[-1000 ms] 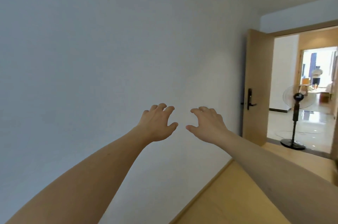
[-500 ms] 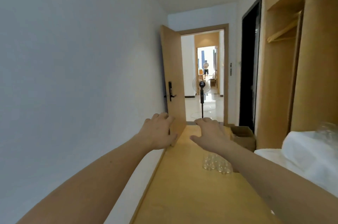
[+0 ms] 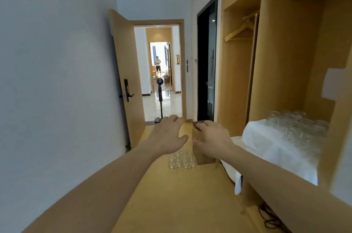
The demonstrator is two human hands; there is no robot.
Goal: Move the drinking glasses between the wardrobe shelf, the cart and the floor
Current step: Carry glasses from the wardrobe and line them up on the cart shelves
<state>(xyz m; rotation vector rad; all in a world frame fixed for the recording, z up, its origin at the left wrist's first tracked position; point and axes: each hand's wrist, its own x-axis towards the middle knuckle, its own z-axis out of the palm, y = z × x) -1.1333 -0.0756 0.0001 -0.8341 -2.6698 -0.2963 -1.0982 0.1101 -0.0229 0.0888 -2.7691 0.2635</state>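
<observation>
Several clear drinking glasses (image 3: pixel 182 160) stand in a cluster on the wooden floor (image 3: pixel 181 200) ahead of me. More glasses (image 3: pixel 297 125) sit on a white cloth (image 3: pixel 274 149) at the right, in front of the wooden wardrobe (image 3: pixel 285 61). My left hand (image 3: pixel 167 135) and my right hand (image 3: pixel 213 139) are stretched out in front of me, above the floor glasses, palms down with fingers apart. Neither hand holds anything. A brown cardboard box (image 3: pixel 202 156) stands beside the floor glasses, partly hidden by my right hand.
A white wall (image 3: pixel 57 90) runs along my left. An open wooden door (image 3: pixel 126 80) leads to a corridor with a standing fan (image 3: pixel 160 95) and a distant person (image 3: pixel 158 63). A dark doorway (image 3: pixel 207 61) is at the right. Black cables (image 3: pixel 270 217) lie on the floor.
My view has swung right from the bare wall toward the wardrobe side; the floor glasses, the box and the glasses on the cloth came into sight. My hands stay outstretched and empty.
</observation>
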